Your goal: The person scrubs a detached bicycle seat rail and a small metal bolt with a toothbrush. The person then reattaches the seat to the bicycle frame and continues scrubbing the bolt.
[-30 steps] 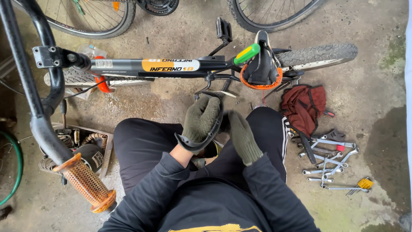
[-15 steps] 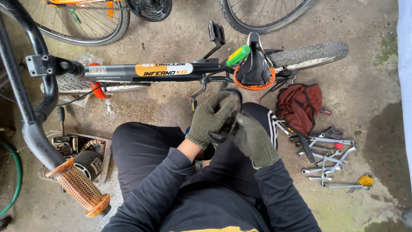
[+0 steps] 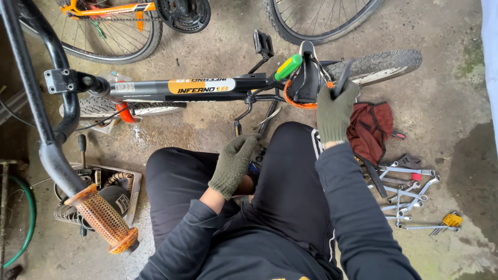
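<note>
My right hand (image 3: 335, 113), in an olive knit glove, is raised beside the black saddle (image 3: 303, 78) of a small black bicycle (image 3: 202, 88). It is closed on a dark slim tool (image 3: 343, 78) that points up toward the rear tyre (image 3: 378, 65). My left hand (image 3: 233, 163), gloved the same, hangs between my thighs with its fingers curled down. What lies under them is hidden. A green handle (image 3: 288, 66) sticks out next to the saddle.
Several spanners (image 3: 410, 189) and a red cloth bag (image 3: 371, 127) lie on the concrete at the right. A tray of parts (image 3: 104, 189) sits left, under a handlebar with an orange grip (image 3: 104, 220). Other bicycle wheels (image 3: 321, 18) stand behind, and a green hose (image 3: 27, 218) is far left.
My hands were together in front of me. The right hand has lifted up and right toward the saddle with the dark tool, and the left has dropped between my thighs.
</note>
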